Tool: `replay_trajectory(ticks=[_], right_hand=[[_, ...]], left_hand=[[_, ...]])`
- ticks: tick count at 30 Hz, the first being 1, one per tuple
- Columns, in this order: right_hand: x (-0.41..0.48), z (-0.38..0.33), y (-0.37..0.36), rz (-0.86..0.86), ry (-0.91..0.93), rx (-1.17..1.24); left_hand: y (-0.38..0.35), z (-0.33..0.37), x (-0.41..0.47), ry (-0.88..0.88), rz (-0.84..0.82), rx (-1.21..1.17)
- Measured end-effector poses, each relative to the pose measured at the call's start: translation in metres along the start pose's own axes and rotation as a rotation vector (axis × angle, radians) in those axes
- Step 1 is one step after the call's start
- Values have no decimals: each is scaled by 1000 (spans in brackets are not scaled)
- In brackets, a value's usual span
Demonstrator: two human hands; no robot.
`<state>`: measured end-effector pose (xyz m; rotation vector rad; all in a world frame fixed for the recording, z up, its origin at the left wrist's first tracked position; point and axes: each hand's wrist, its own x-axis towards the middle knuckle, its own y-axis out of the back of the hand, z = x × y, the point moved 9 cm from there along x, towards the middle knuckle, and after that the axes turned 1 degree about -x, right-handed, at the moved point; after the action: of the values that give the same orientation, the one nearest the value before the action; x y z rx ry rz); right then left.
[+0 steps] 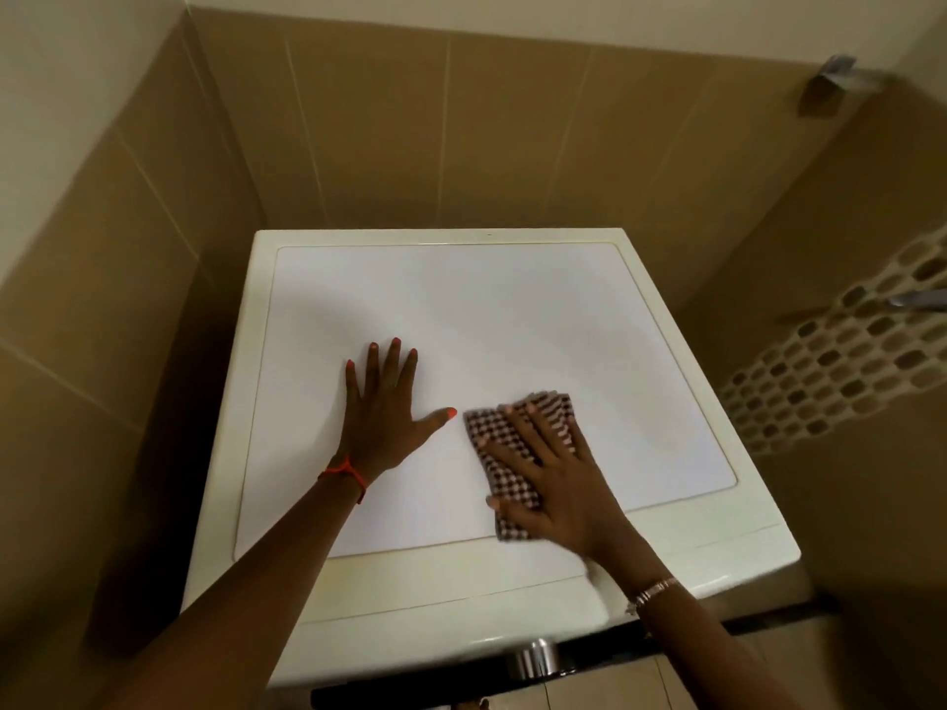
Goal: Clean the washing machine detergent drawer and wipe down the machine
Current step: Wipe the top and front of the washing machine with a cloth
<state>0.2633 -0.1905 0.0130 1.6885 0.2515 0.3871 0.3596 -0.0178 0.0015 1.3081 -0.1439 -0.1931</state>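
Note:
The white top of the washing machine (461,310) fills the middle of the view, seen from above. My left hand (384,407) lies flat on it with fingers straight and spread, left of centre. My right hand (553,479) presses a brown-and-white checked cloth (505,438) flat against the top near the front right, fingers straight over the cloth. The cloth sticks out to the left and ahead of the fingers. The detergent drawer is out of sight below the front edge.
Beige tiled walls (358,135) close in behind and on both sides of the machine. A white perforated mat or basket (840,371) hangs at the right. A silver knob (535,655) shows at the machine's front edge. A metal fitting (830,79) sits on the wall top right.

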Motion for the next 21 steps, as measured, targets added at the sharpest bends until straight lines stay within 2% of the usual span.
replay_trajectory(ticks=[3,8,11,13,17,19,21], right_hand=[[-13,20,4,17,46,29],[42,89,9,34,-272,29],[93,101,1,7,-402,27],[119,80,-2,9,-317,32],[117,46,-7,40,12,-11],[102,55,-2,84,60,-24],[98,77,2,100,20,-21]], left_hand=[[2,-1,9,22,21,-1],[2,-3,28,60,14,-11],[-1,-2,42,75,-2,-38],[-3,0,50,78,-9,-36],[-4,-3,67,82,-6,-27],[-3,-6,74,77,0,-22],[-2,-8,83,75,8,-21]])
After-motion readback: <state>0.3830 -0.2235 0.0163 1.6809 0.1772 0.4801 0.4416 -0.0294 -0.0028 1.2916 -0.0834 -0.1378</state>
